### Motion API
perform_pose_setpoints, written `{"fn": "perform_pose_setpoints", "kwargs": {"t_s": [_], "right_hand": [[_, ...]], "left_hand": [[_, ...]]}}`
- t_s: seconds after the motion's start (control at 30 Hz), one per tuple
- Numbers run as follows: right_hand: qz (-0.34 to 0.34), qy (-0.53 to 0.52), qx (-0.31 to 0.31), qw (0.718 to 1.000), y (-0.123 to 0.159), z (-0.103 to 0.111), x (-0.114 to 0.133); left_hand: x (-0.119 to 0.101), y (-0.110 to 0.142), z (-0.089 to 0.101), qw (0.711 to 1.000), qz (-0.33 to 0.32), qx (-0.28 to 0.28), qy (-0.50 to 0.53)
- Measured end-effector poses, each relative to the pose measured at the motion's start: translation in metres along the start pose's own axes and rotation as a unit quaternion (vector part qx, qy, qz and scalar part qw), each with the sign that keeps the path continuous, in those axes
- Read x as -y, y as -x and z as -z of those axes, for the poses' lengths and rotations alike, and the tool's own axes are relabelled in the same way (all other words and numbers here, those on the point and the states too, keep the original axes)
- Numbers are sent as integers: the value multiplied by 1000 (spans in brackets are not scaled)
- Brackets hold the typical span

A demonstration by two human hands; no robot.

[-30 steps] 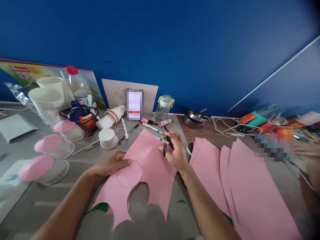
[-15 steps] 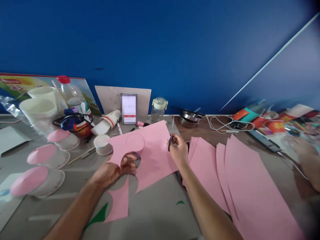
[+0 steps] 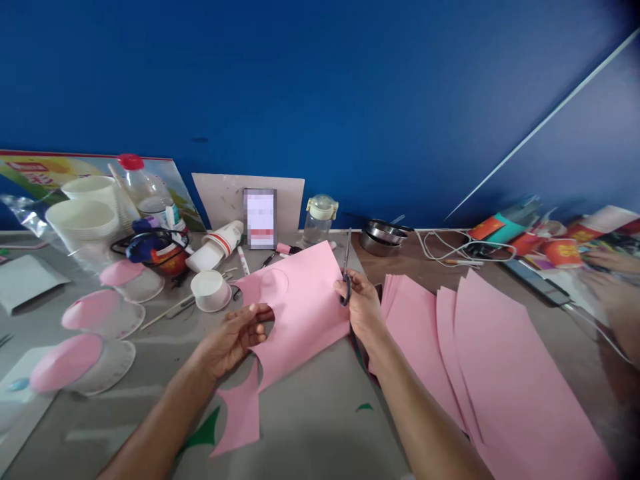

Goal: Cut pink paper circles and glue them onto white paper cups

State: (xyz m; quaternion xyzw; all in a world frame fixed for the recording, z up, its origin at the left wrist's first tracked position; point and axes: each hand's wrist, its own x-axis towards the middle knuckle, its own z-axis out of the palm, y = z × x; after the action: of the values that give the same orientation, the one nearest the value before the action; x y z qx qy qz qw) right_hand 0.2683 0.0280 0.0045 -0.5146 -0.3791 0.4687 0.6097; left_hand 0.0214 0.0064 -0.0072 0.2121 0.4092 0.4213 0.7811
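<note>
A pink paper sheet (image 3: 305,300) with curved cut-outs along its lower left and a drawn circle near its upper left is held tilted above the table. My left hand (image 3: 235,337) grips its left part beside a rounded cut-out, fingers curled at the edge. My right hand (image 3: 365,303) holds scissors (image 3: 346,287) by their dark handles at the sheet's right edge, blades pointing up and away. The right thumb touches the paper. Below the left hand lies a pink offcut (image 3: 243,417), next to a green scrap (image 3: 203,430).
Stacked pink sheets (image 3: 505,360) lie to the right. Pink-topped paper cups (image 3: 107,377) line the left, near a white cup (image 3: 213,293). Behind stand a phone (image 3: 261,220), a glass jar (image 3: 320,220) and metal bowls (image 3: 383,240). Another person's hand (image 3: 607,287) is at far right.
The pink sheet has turned and tilted, bringing its drawn circle up and left. My left hand has shifted its grip along the cut edge. The scissors have moved to the sheet's right edge.
</note>
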Motion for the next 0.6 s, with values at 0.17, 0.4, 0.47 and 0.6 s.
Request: {"fn": "perform_pose_setpoints", "kwargs": {"t_s": [0.17,0.4,0.47,0.6], "right_hand": [[-34,-62,22,997,1,4,3],[28,133,21,991,-2,0,-10],[65,207,0,976,-2,-2,-14],[105,277,-17,955,-1,-4,-19]], "left_hand": [[7,2,-6,996,-25,38,71],[8,-4,-8,968,-211,38,132],[7,-4,-10,968,-219,36,117],[9,-5,-14,972,-229,12,54]]}}
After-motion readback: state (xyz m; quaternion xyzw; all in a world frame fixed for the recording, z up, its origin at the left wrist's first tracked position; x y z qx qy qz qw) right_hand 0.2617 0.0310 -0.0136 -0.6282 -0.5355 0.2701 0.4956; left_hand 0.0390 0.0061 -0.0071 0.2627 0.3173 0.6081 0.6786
